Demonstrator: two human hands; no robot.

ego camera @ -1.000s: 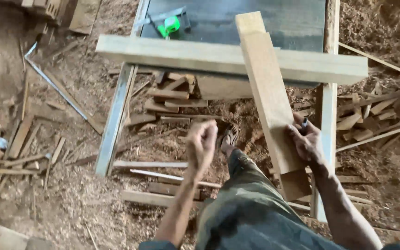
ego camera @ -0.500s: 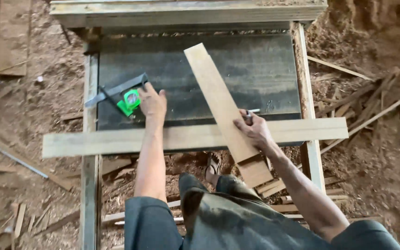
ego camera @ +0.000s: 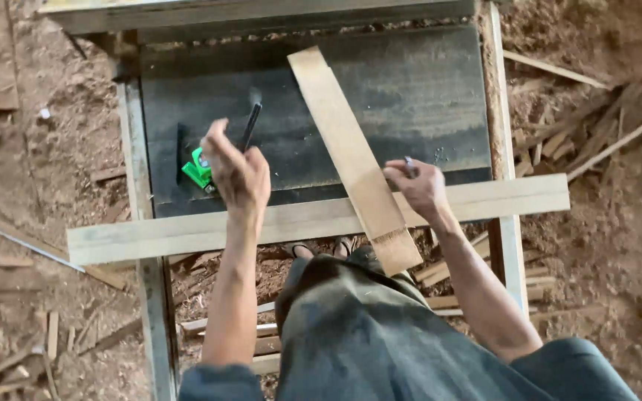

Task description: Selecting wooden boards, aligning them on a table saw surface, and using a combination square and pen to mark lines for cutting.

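Note:
My left hand (ego camera: pixel 238 172) is raised over the left part of a dark table top (ego camera: pixel 417 96) and grips a dark metal square (ego camera: pixel 250 126), whose blade sticks up past my fingers. A green tape measure (ego camera: pixel 198 170) lies on the table just left of that hand. My right hand (ego camera: pixel 419 187) pinches a small pencil-like stick (ego camera: pixel 409 165) beside a short pale plank (ego camera: pixel 351 156). This plank lies diagonally across a long pale plank (ego camera: pixel 187 234) that spans the table's near edge.
The table has a wooden frame with rails on the left (ego camera: pixel 139 223) and right (ego camera: pixel 501 134). Sawdust covers the ground all around. Offcuts and wood strips (ego camera: pixel 603 119) lie at the right, more scraps at the lower left (ego camera: pixel 9 349). My legs stand under the near edge.
My left hand went from my side to the square on the table and has lifted it off the top. My right hand shifted from the short plank's end to its right side.

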